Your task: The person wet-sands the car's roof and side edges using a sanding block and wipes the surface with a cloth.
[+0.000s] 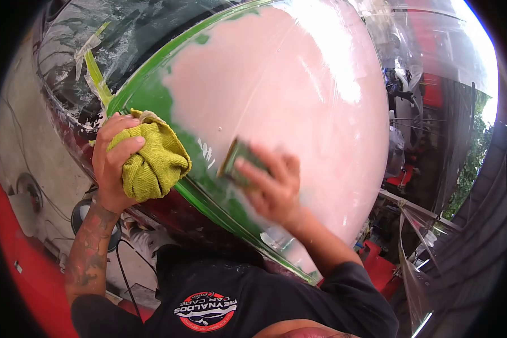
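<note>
A bunched yellow-green cloth is held in my left hand, over the near left edge of a car panel. My right hand, slightly blurred, grips a small dark green block with a brownish edge, flat against the panel. The panel is pale pink in the middle with a green border, and its surface looks wet and shiny. The block lies where green meets pink. White marks show on the green between my two hands.
Clear plastic sheeting covers dark glass at the upper left, with green tape beside it. A hose or cable hangs at lower left above the concrete floor. Red objects and clutter stand at the right.
</note>
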### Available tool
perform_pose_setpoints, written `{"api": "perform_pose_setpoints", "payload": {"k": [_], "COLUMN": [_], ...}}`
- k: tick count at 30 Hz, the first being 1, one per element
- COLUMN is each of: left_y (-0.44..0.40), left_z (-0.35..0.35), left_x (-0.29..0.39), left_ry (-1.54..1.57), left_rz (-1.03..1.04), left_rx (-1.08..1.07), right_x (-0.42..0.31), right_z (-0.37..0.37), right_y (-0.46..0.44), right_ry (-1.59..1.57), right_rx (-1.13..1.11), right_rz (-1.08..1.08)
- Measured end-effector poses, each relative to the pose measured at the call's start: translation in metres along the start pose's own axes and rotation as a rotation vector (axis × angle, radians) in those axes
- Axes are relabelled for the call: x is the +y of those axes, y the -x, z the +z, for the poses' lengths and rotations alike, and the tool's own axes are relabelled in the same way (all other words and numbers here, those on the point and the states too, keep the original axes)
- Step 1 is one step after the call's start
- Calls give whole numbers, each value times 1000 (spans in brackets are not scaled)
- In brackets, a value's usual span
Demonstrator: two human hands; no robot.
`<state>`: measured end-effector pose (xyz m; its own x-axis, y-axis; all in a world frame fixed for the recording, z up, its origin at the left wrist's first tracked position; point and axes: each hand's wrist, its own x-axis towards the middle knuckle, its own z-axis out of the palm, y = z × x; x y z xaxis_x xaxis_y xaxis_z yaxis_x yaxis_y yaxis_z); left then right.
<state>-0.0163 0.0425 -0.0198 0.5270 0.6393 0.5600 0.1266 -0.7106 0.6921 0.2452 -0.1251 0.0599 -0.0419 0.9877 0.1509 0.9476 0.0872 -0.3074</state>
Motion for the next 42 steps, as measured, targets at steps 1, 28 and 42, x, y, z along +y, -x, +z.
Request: {"api": "perform_pose_setpoints", "payload": {"k": [1, 28, 42], "left_y": [0, 1, -2], "left_z": [0, -1, -2], "left_x": [0, -3, -1], "left_ry": [-6, -12, -1], "left_rz": [1, -9, -1], "left_rx": [2, 8, 36], "right_x": [-17, 20, -16], "right_z": [0, 25, 44], "right_y": [20, -99, -136], "right_ry": [-44, 19, 64], "right_rx": [-26, 20, 63], "right_rz": [-88, -224, -138]}}
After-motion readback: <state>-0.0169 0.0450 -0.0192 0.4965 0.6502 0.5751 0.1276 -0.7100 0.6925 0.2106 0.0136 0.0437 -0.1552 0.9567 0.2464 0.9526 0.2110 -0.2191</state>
